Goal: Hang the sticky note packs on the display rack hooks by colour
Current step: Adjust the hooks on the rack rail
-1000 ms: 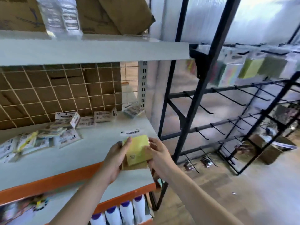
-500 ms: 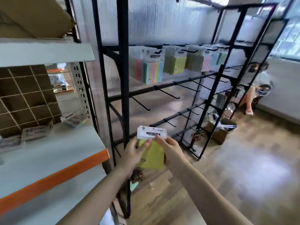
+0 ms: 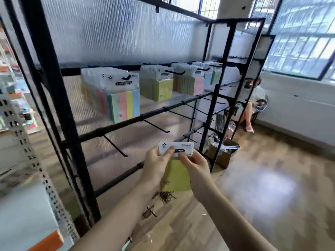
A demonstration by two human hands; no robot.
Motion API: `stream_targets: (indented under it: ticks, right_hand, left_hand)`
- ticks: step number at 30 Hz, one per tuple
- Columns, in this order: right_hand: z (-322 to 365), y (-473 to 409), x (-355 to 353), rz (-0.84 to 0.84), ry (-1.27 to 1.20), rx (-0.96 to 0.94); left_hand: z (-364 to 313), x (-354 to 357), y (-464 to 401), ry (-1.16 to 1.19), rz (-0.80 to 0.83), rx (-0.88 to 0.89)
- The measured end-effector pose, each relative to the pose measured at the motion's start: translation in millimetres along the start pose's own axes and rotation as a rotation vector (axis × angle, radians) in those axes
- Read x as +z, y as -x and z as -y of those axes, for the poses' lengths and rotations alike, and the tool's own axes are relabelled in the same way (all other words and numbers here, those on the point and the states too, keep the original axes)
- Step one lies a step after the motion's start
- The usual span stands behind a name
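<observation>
A yellow sticky note pack with a white printed header card (image 3: 175, 175) is held upright in the air, low in front of a tall black metal display rack with bare hooks (image 3: 116, 145). Its header sits pinched between the left hand (image 3: 157, 163) and right hand (image 3: 194, 164). On the rack's top rail hang multicolour striped packs (image 3: 125, 104), yellow-green packs (image 3: 161, 87), pink packs (image 3: 197, 86), then blue and green packs.

The held yellow pack (image 3: 175, 175) shows "NOTE" on its white header card, the first word hidden by fingers (image 3: 167, 153). The multicolour pack (image 3: 125, 107) hanging on the rack reads "STICKY NOTE".
</observation>
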State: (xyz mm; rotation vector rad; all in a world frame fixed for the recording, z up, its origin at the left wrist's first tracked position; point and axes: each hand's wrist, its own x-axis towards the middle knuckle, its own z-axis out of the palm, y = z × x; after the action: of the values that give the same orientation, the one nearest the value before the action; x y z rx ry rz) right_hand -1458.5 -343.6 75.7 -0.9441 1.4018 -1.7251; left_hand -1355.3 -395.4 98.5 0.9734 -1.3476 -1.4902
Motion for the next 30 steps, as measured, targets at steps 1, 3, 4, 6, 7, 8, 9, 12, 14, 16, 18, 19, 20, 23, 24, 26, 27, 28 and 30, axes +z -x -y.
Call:
stream_targets:
  ticks: [1,3,4,6,7,8,9,12,14,16,18,19,20,23,24,26,27,28,30]
  right_hand:
    - [2.8,-14.0,-3.9,-0.005,-0.001,-0.011]
    - [9.6,-42.8,-11.1,-0.017,0.007,-0.037]
    - [13.4,-56.6,-14.6,-0.021,0.013,-0.054]
    - [19.5,-84.6,-21.7,-0.024,0.033,-0.091]
    - [22.0,-97.7,-25.0,-0.030,0.048,-0.101]
    - [24.2,-110.1,-28.3,-0.035,0.061,-0.108]
    - [25.7,-121.9,-31.7,-0.037,0.068,-0.118]
    - [30.0,-152.4,-39.8,-0.038,0.097,-0.171]
    - [32.5,-168.2,-44.3,-0.049,0.126,-0.199]
    - [36.7,-180.2,-47.9,-0.070,0.136,-0.216]
    - [41.5,-190.3,-49.5,-0.079,0.117,-0.228]
    - [44.1,-195.0,-50.2,-0.078,0.107,-0.232]
    - [46.9,-199.6,-50.1,-0.073,0.098,-0.240]
    - [52.4,-213.9,-50.4,-0.022,0.065,-0.271]
    - [54.8,-218.2,-49.9,0.004,0.052,-0.281]
    - [61.4,-225.7,-47.5,0.060,0.029,-0.298]
    - [65.2,-229.5,-45.9,0.090,0.016,-0.301]
    - [68.7,-232.8,-44.5,0.123,-0.001,-0.299]
    - [74.9,-239.1,-40.9,0.190,-0.037,-0.302]
  left_hand:
    - [-3.7,8.4,-14.0,0.013,0.003,-0.001]
    - [-9.4,23.4,-41.4,0.035,0.013,0.006]
    - [-12.9,31.2,-53.4,0.044,0.017,0.013]
    - [-18.5,45.8,-78.2,0.061,0.016,0.035]
    - [-20.6,53.1,-89.7,0.075,0.015,0.046]
    - [-23.5,59.9,-100.1,0.088,0.011,0.049]
    - [-25.3,66.2,-110.2,0.093,0.010,0.055]
    - [-30.3,81.8,-135.8,0.089,0.011,0.090]
    - [-32.9,90.0,-150.4,0.084,0.014,0.114]
    - [-34.9,97.4,-162.6,0.067,0.024,0.134]
    - [-35.2,103.6,-171.8,0.034,0.043,0.156]
    - [-35.5,106.3,-175.5,0.020,0.049,0.166]
    - [-36.3,107.9,-178.7,0.008,0.046,0.175]
    - [-41.2,109.4,-186.2,-0.016,0.011,0.237]
    - [-44.1,108.9,-187.6,-0.032,-0.010,0.269]
    - [-50.3,108.2,-187.9,-0.028,-0.057,0.330]
    - [-53.8,108.1,-186.5,0.000,-0.074,0.352]
    - [-56.7,108.0,-184.7,0.026,-0.091,0.373]
    - [-63.8,107.9,-180.9,0.027,-0.128,0.435]
